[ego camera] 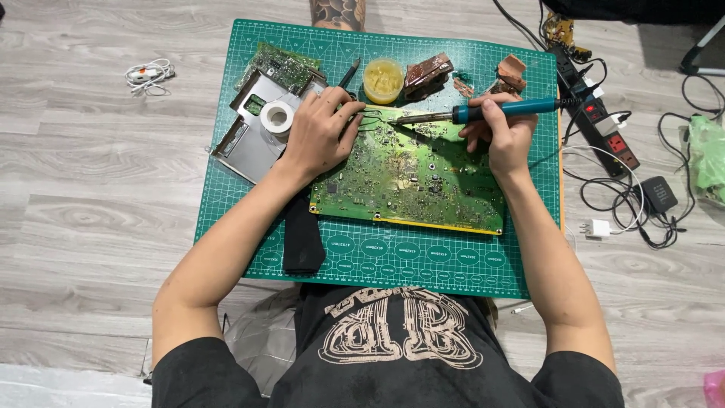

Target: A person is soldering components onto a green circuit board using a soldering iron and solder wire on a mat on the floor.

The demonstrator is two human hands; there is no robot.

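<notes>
A green cutting mat [226, 151] is spread on the grey wood floor [91, 196]. At ten o'clock a roll of white tape [277, 117] is set on a grey metal casing [249, 143], with a small green board [283, 66] above it. A yellow tub [383, 80] is placed at twelve o'clock. A power strip [600, 117] and tangled cables [642, 204] are laid at two o'clock.

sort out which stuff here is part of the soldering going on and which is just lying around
In use:
- right hand holding the blue soldering iron
- left hand pinching thin wire
- large green circuit board
- green cutting mat under it

Lying about:
- yellow tub
- white tape roll
- smaller circuit board
- metal cover
- power strip
- white cable on the floor
</notes>
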